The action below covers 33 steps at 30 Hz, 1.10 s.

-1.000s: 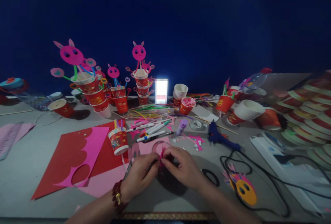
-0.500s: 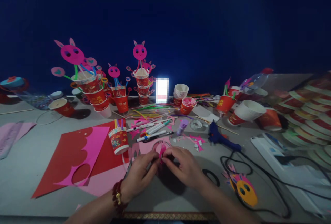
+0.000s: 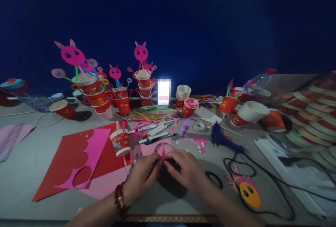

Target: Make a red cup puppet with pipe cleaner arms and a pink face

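A small bright pink piece (image 3: 163, 151) is pinched between my two hands near the middle of the table. My left hand (image 3: 144, 172), with a dark red bead bracelet (image 3: 120, 199) at the wrist, grips it from the left with closed fingers. From the right, my right hand (image 3: 185, 171) closes thumb and forefinger on the same piece. Just beyond the fingertips a thin round ring (image 3: 170, 145) lies on light pink paper (image 3: 147, 148). The lower part of the piece is hidden by my fingers.
Red paper (image 3: 56, 164) and a patterned cup (image 3: 120, 142) are at the left. Pens (image 3: 153, 138) and a purple glue stick (image 3: 185, 128) lie beyond my hands. A blue glue gun (image 3: 225, 141), its black cable and a yellow face cutout (image 3: 250, 194) are at the right.
The pink piece has turned slightly between my fingers, and its top now looks spread into a narrow point. Both hands have barely moved.
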{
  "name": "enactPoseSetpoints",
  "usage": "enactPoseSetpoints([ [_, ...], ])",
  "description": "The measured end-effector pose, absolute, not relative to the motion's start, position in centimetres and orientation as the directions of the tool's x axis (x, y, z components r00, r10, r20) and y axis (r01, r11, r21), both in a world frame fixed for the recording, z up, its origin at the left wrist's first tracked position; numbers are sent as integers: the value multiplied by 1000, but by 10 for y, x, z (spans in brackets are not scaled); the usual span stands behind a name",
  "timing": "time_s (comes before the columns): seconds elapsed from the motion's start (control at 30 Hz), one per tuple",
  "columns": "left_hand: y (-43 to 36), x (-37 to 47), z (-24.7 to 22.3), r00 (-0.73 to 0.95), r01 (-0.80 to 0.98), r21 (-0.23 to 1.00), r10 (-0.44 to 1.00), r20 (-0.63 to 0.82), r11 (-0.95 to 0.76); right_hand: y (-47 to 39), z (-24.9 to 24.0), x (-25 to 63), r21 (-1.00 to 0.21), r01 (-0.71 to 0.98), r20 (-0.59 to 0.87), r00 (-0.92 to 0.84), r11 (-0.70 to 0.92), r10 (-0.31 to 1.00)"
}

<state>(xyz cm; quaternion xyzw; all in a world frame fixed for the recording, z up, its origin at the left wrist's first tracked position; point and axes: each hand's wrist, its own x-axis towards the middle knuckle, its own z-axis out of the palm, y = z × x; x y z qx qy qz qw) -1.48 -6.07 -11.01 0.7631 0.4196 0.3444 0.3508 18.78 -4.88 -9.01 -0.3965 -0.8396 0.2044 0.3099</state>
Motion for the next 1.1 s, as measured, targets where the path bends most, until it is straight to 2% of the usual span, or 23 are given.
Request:
enactPoseSetpoints([
  [0.43,-62,-14,-110,395,367,870,902,175,-330,-50,-87,186,-567,574,356,-475,590,805],
  [0.53,-60,-14,-109,354,248,946,929,110,-207,-47,-84,191,-619,580,379,-371,530,848],
  [0.67,-53,-14,-107,218,-13,1000,976,16,-13,-39,-80,207,-651,609,447,-175,454,877],
  [0.77,-47,-15,-106,153,-189,981,988,-26,55,-33,-78,220,-575,684,471,-171,449,865],
  [0.83,-46,-15,-106,176,-262,962,984,-35,81,-31,-80,224,-496,740,453,-226,455,862],
  [0.9,-47,-14,-107,215,-308,945,975,-48,114,-30,-82,223,-472,759,430,-245,448,869],
  [0.93,-48,-13,-108,234,-326,936,971,-58,134,-29,-83,222,-498,746,418,-240,442,876],
  [1.0,-49,-12,-109,283,-360,914,955,-85,187,-30,-84,216,-625,651,371,-239,431,897],
  [1.1,-51,-10,-111,409,-395,864,902,-137,311,-34,-84,204,-883,325,244,-299,339,923],
])
